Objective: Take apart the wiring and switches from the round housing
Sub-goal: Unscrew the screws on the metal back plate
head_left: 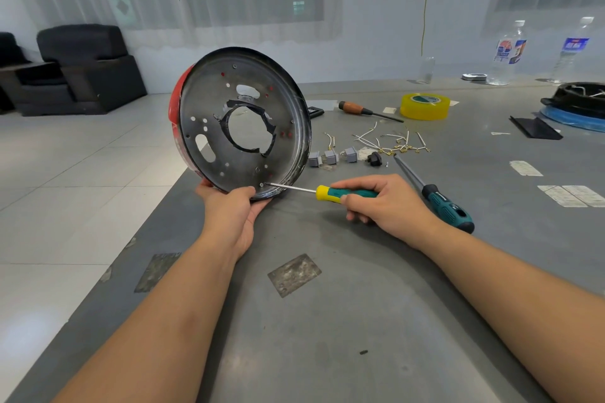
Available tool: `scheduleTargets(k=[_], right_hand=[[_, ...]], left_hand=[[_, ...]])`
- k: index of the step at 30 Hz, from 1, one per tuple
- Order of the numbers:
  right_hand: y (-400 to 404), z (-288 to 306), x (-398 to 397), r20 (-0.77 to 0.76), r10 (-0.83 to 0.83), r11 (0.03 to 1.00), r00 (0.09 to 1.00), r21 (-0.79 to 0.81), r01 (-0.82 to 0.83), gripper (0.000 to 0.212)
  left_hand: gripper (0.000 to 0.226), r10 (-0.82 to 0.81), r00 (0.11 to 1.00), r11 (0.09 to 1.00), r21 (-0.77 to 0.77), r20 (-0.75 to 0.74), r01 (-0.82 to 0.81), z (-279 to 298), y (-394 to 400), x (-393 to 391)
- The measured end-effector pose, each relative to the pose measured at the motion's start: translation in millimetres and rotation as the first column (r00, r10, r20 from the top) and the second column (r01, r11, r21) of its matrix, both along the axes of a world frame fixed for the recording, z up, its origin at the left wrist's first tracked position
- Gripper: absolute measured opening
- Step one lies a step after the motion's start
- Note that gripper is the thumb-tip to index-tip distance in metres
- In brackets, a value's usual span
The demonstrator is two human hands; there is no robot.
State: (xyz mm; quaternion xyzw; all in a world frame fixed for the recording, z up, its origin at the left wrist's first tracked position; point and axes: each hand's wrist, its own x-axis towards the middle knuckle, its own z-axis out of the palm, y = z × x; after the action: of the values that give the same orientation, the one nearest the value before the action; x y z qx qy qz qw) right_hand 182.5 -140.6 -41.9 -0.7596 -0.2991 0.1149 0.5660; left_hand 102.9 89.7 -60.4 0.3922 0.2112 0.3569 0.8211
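Round black metal housing with a red outer shell (240, 123) stands on edge at centre-left of the frame, bottom rim on the grey counter (327, 321), open face toward the camera. Big ragged hole in its middle, small holes and two oval slots around it.

Left hand (234, 213) grips the housing's bottom rim, thumb on the inner face, fingers curled behind. Right hand (383, 203) is wrapped around the green-and-yellow-handled screwdriver (327, 192); the shaft points left and its tip sits at a screw near the housing's lower edge.

Loose parts lie right of the housing, mid-frame: three small grey switches (332, 157) in a row, a black plug piece (374, 159) just beside them, a scatter of white wires with brass terminals (393, 142) behind.

Second screwdriver, larger teal-and-black handle (447, 206), lies on the counter just right of the right hand (not touched). Wooden-handled screwdriver (366, 110) and a yellow tape roll (424, 106) lie further back; two clear plastic bottles (507, 56) at upper right.
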Motion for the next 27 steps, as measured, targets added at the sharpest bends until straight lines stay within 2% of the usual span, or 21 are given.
scheduleTargets(k=[20, 25, 27], right_hand=[[-0.3, -1.1, 0.1, 0.058, 0.028, 0.998, 0.998, -0.061, -0.024, 0.025], [-0.4, -4.9, 1.4, 0.113, 0.017, 0.998, 0.993, -0.066, -0.009, 0.026], [-0.5, -6.3, 3.2, 0.179, 0.0, 0.997, 0.984, -0.07, 0.013, 0.027]], left_hand=[[0.064, 0.005, 0.999, 0.997, 0.08, -0.043, -0.002, 0.1, -5.2, 0.7], [0.064, 0.003, 0.999, 0.994, 0.105, -0.043, 0.001, -2.0, -4.4, 1.1], [0.064, 0.001, 0.999, 0.993, 0.114, -0.044, 0.004, -2.3, -4.0, 1.0]])
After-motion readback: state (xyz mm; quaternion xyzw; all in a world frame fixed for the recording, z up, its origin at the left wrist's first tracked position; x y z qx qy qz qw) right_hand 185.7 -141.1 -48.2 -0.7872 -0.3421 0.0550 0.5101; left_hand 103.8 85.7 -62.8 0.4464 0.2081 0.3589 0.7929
